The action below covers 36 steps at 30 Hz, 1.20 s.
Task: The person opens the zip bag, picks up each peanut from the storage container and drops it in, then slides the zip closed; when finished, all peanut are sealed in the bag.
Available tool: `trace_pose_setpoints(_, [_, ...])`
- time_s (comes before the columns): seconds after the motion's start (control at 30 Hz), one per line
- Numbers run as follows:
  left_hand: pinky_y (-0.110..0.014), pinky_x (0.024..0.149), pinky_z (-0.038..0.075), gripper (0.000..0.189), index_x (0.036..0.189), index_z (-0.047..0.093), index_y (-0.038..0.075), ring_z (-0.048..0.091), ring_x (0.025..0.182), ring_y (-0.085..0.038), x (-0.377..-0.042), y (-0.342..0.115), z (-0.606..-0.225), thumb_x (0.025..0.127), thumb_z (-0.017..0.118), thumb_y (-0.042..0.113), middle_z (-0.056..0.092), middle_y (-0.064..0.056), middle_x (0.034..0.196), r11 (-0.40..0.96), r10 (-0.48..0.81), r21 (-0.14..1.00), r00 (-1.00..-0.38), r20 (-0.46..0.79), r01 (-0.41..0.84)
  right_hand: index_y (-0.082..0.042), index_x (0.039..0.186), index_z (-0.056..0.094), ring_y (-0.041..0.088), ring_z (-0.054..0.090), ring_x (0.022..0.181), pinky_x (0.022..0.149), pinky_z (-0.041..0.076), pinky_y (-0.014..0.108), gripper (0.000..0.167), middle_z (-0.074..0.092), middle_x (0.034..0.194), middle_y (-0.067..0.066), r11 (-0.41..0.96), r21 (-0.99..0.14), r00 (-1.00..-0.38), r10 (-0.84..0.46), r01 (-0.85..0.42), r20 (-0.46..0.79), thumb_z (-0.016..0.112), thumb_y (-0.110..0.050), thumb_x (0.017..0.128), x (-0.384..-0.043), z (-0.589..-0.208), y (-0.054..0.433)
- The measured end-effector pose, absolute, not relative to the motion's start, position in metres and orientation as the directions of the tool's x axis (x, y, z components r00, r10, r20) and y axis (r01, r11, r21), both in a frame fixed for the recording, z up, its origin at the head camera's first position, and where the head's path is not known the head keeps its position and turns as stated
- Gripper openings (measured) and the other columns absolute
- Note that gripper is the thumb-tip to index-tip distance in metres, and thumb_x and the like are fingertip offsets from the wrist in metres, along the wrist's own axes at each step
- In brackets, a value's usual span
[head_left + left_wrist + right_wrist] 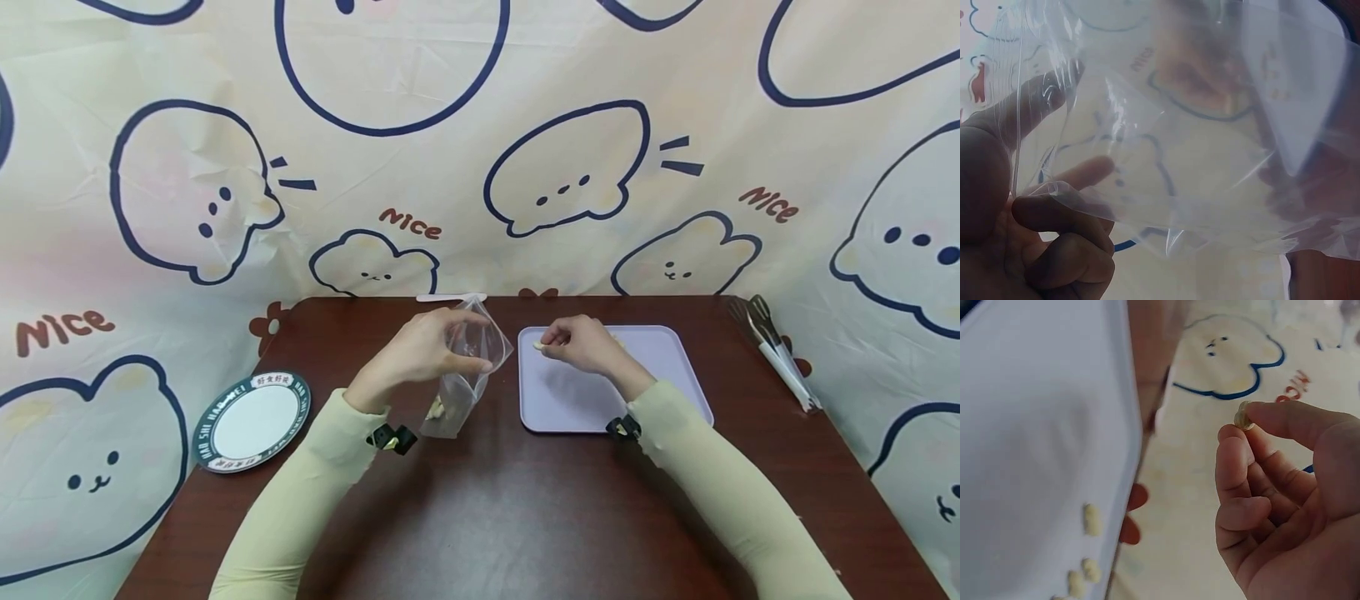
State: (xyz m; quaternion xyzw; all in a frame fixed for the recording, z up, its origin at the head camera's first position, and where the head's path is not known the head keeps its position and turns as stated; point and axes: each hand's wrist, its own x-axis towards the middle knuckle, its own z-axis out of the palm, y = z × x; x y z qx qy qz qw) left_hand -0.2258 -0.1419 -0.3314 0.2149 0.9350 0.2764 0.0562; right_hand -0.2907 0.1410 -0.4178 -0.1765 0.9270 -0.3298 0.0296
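My left hand grips the mouth of a clear plastic bag, thumb and fingers spread apart at its opening. A few pale peanuts lie in the bag's lower corner. In the left wrist view the clear film spreads out from the fingers. Over the left part of a pale lavender tray, my right hand pinches a peanut between thumb and fingertips. The right wrist view shows that peanut clearly, and several more peanuts on the tray near its edge.
A round plate with a dark green rim lies at the table's left edge. Whisk-like utensils with white handles lie at the right edge. A thin white strip lies at the back edge, before a printed cloth backdrop.
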Motion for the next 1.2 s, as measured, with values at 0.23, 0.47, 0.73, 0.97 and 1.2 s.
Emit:
trace_pose_setpoints(0.23, [-0.045,0.089,0.053,0.067,0.137,0.060,0.030,0.059,0.108,-0.023,-0.226,-0.142,-0.332,0.077,0.083,0.049,0.064,-0.004,0.130,0.755,0.432,0.541,-0.902,0.015,0.370,-0.020,0.093,0.075,0.019,0.060,0.080,0.066,0.049,0.032,0.010,0.069,0.086,0.001,0.643,-0.684,-0.922,-0.368,-0.344,0.118,0.076,-0.029,0.088,-0.274,-0.391,0.133])
trace_pose_setpoints(0.47, [-0.044,0.086,0.053,0.067,0.137,0.060,0.030,0.059,0.105,-0.022,-0.227,-0.141,-0.332,0.077,0.083,0.050,0.065,-0.003,0.126,0.759,0.430,0.537,-0.903,0.013,0.370,-0.022,0.096,0.075,0.019,0.059,0.081,0.066,0.050,0.033,0.011,0.069,0.087,-0.001,0.617,-0.694,-0.916,-0.364,-0.371,0.167,0.075,-0.031,0.089,-0.256,-0.368,0.124])
trace_pose_setpoints(0.73, [-0.042,0.083,0.052,0.068,0.137,0.060,0.031,0.058,0.102,-0.022,-0.227,-0.140,-0.332,0.077,0.083,0.050,0.066,-0.001,0.120,0.759,0.432,0.535,-0.902,0.013,0.371,-0.026,0.094,0.074,0.017,0.060,0.082,0.066,0.049,0.035,0.009,0.068,0.085,-0.005,0.578,-0.695,-0.893,-0.385,-0.429,0.231,0.075,-0.033,0.088,-0.237,-0.346,0.114])
trace_pose_setpoints(0.97, [-0.041,0.082,0.052,0.068,0.138,0.060,0.030,0.057,0.103,-0.023,-0.227,-0.139,-0.331,0.077,0.082,0.050,0.065,-0.004,0.123,0.759,0.436,0.532,-0.900,0.011,0.375,-0.024,0.095,0.075,0.015,0.059,0.081,0.067,0.049,0.033,0.007,0.067,0.084,-0.006,0.556,-0.660,-0.847,-0.462,-0.506,0.261,0.075,-0.028,0.089,-0.230,-0.341,0.105])
trace_pose_setpoints(1.2, [-0.038,0.077,0.052,0.069,0.138,0.060,0.029,0.057,0.100,-0.023,-0.226,-0.138,-0.330,0.077,0.083,0.050,0.066,-0.007,0.119,0.747,0.448,0.545,-0.894,0.010,0.380,-0.025,0.095,0.074,0.014,0.057,0.074,0.058,0.045,0.030,0.007,0.064,0.078,-0.006,0.570,-0.634,-0.835,-0.493,-0.523,0.245,0.075,-0.028,0.089,-0.229,-0.343,0.096])
